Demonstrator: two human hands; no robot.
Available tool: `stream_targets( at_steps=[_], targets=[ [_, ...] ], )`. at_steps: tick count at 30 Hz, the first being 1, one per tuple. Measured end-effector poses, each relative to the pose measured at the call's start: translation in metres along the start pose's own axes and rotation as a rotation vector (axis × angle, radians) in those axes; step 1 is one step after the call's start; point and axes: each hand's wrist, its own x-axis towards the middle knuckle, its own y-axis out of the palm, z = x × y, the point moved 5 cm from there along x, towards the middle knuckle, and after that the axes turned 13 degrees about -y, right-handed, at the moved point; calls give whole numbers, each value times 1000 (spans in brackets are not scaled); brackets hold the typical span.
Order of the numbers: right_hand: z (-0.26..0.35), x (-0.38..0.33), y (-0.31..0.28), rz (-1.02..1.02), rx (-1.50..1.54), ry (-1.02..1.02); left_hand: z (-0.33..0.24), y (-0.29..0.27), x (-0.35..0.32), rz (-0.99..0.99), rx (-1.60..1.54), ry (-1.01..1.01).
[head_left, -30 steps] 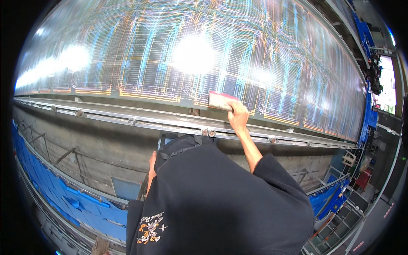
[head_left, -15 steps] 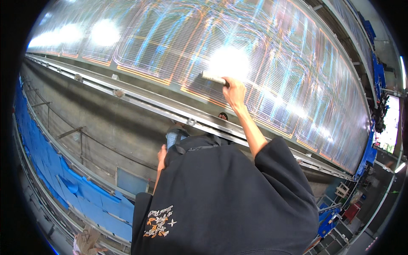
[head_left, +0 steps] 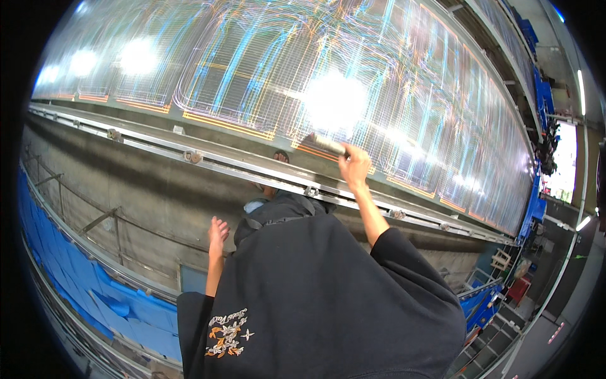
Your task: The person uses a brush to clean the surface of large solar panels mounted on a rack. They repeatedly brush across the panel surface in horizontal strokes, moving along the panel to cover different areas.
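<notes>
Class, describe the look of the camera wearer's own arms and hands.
The left hand and right hand are gloveless, with bare forearms. Loose, half-length black sleeves belong to a black top with orange and white floral embroidery.

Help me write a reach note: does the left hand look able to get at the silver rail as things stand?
Probably yes: the left hand looks empty, and nothing visible blocks its way to the silver rail, though depth is uncertain.
</notes>
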Motion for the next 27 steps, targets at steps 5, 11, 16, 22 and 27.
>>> stream_targets(
  at_steps=[5,11,16,22,27],
  targets=[
    [-32,95,4,-143,-30,20,-46,54,-18,8,182,15],
    [-2,48,25,-121,65,-82,-65,79,-22,59,257,94],
    [4,-1,-2,41,108,-36,-58,59,7,-40,350,113],
    [-92,56,-32,-179,-47,121,-56,45,20,-78,459,129],
    [-51,38,-6,-140,11,63,-68,22,6,-106,380,177]
  ],
)
